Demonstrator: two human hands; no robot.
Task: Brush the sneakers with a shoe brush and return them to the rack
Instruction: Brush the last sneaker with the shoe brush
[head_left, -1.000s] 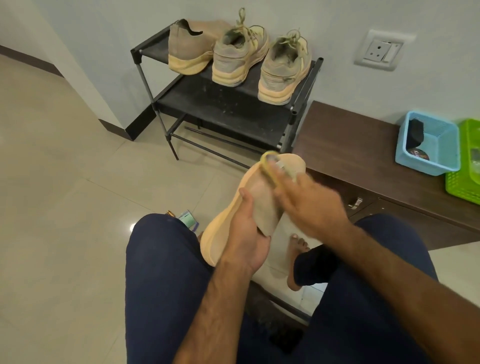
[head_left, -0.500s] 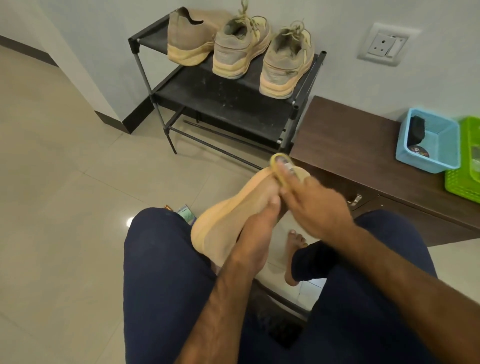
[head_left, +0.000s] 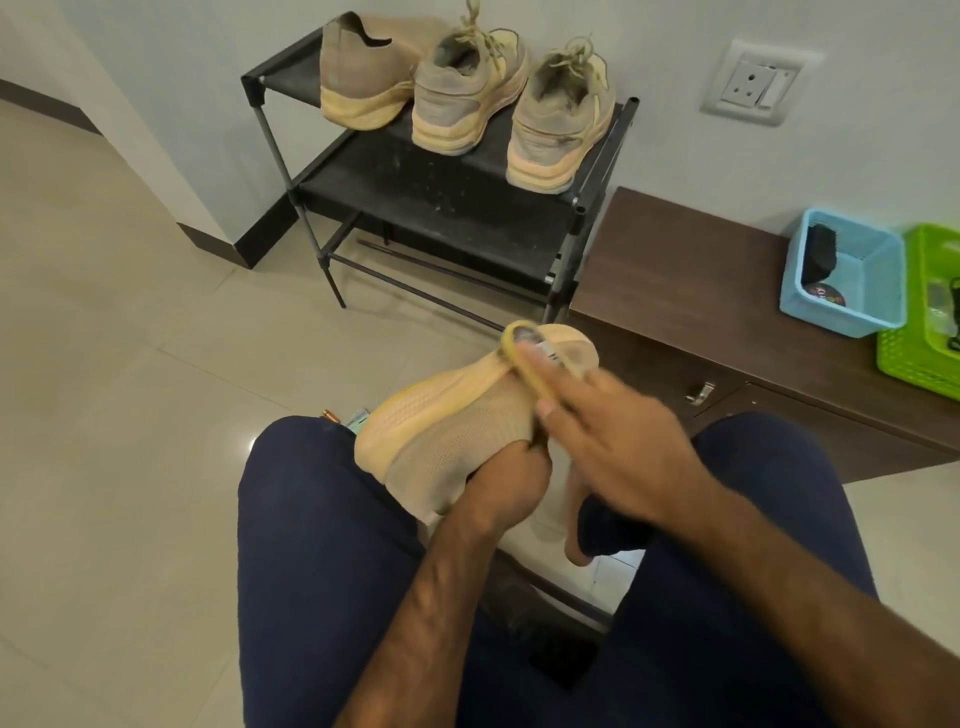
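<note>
The sneaker being worked on sits in the person's lap, above the gap between the two knees, tilted on its side with the pale orange sole turned toward ten o'clock and the tan mesh upper facing up. The left hand grips it at the near end, fingers curled tight into the fabric around the opening. At the far end, toward one o'clock, the right hand holds the shoe brush, its yellow edge showing past the fingertips. The fingers lie long over its back and the thumb is tucked against its side, and the brush is pressed onto the toe of the sneaker. The brush and fingertips are blurred, so I cannot make out the bristles. Below the hands, a bare foot rests on the pale tile floor between legs in dark blue trousers. From the held sneaker, the black rack stands at twelve o'clock against the wall. Three more sneakers are lined up heel-out on its top shelf: a laceless one at the left, and a laced pair beside it. The shelf below them is dusty. At two o'clock a low dark wooden cabinet touches the rack's right side. It carries a blue basket with a dark item inside and, just beside that, a green basket. A wall socket sits above the cabinet.
</note>
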